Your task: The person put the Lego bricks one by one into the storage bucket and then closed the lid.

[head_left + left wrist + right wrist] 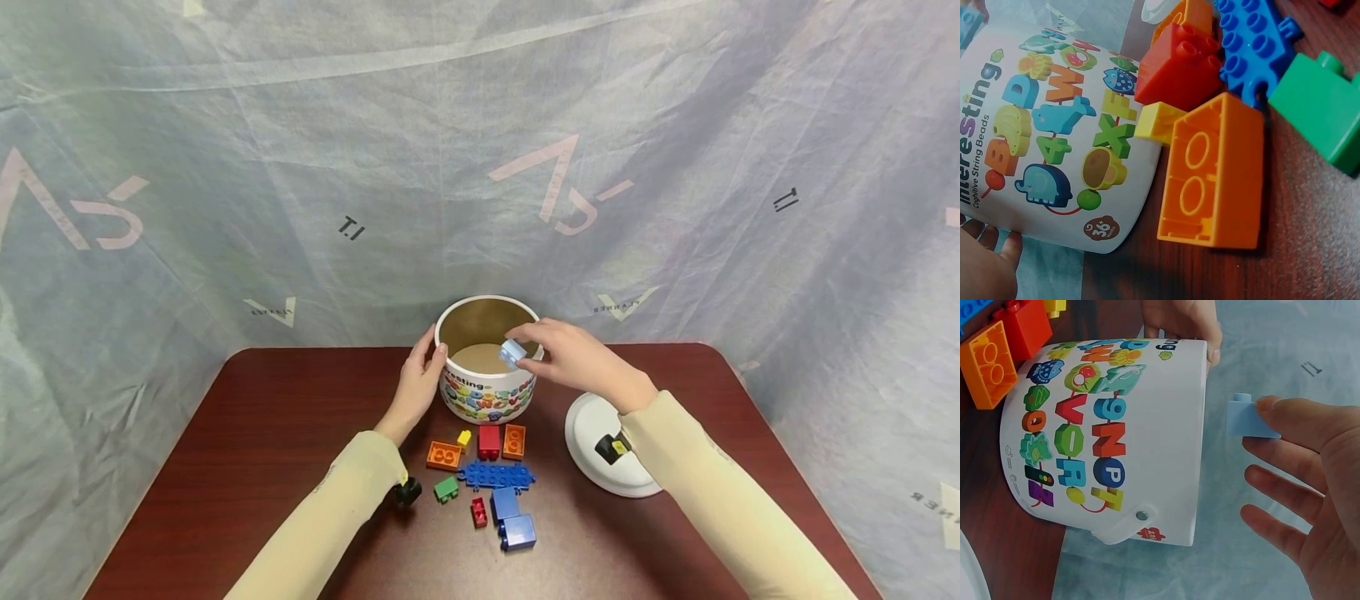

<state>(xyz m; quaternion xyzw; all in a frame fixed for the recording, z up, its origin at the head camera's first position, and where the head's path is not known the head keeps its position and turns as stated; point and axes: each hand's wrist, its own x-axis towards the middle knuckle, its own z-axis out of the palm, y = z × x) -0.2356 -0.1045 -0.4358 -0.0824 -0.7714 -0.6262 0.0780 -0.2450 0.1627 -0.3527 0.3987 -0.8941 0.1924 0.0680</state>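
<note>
A white bucket [491,398] printed with colourful letters and animals stands uncovered at the back of the table. At its left side, my left hand [415,385] holds the wall near the rim. Over the bucket's opening, at the right, my right hand [581,357] pinches a light-blue toy brick [1249,419] between thumb and index finger. The other fingers of that hand are spread apart in the right wrist view. Beige board-like bottom shows inside the bucket in the head view, and part of the interior is hidden by its front wall.
Before the bucket lie orange bricks [444,455], a red brick [489,442], a small yellow brick [464,437], a blue wheel-base plate [497,476], a green brick [446,489], a small red brick [479,512] and blue bricks [519,531]. A white lid [592,417] lies right, partly under my right forearm.
</note>
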